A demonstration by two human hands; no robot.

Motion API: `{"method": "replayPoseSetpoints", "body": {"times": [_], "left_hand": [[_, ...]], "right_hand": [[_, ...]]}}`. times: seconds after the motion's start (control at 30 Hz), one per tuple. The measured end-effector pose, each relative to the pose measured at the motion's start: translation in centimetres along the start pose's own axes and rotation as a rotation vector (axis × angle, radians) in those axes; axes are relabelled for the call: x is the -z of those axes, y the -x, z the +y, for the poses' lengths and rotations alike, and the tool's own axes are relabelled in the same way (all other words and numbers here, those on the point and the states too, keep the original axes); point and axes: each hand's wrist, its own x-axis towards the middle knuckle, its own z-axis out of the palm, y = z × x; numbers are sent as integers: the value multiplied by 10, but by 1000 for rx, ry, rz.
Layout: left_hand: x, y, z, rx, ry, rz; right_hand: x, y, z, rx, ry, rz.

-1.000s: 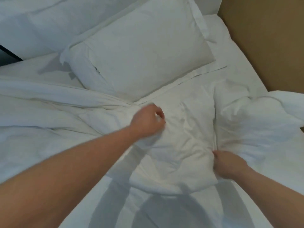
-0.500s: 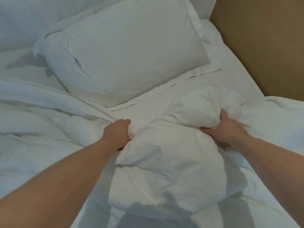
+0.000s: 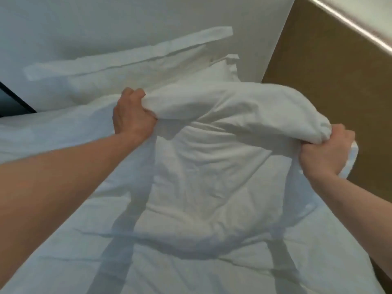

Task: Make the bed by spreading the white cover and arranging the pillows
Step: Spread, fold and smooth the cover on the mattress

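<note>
Lifted since 0.5 s ago: white cover [image 3: 212,166] now bunched up off the bed sheet [image 3: 191,272]. Left hand [image 3: 131,115] and right hand [image 3: 326,151] both clench its top edge; pillows [image 3: 127,66] sit far left.

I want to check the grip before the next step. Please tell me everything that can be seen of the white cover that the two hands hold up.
The white cover is a soft, padded, creased cloth, plain white. Its upper edge is bunched and lifted off the bed; the left hand grips one end, the right hand the other, fingers curled round the folds. Between them the edge arches upward, and the rest hangs down toward the bed sheet, where its lower part rests. Behind it a pillow leans at the wall.
</note>
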Motion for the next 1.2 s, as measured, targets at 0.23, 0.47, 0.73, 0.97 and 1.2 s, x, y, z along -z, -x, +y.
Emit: {"method": "replayPoseSetpoints", "body": {"times": [0.23, 0.47, 0.73, 0.97, 1.2], "left_hand": [[9, -81, 56, -105, 35, -357], [-29, 71, -12, -133, -69, -728], [21, 211, -126, -40, -243, -989], [90, 280, -188, 152, -194, -1028], [177, 387, -252, 357, -163, -1114]], "right_hand": [[-9, -61, -101, -11, 62, -343], [-45, 62, -27, 154, 260, -726], [-8, 208, 37, 52, 372, -977], [35, 306, 20, -59, 335, -1032], [91, 422, -3, -165, 343, -1153]]}}
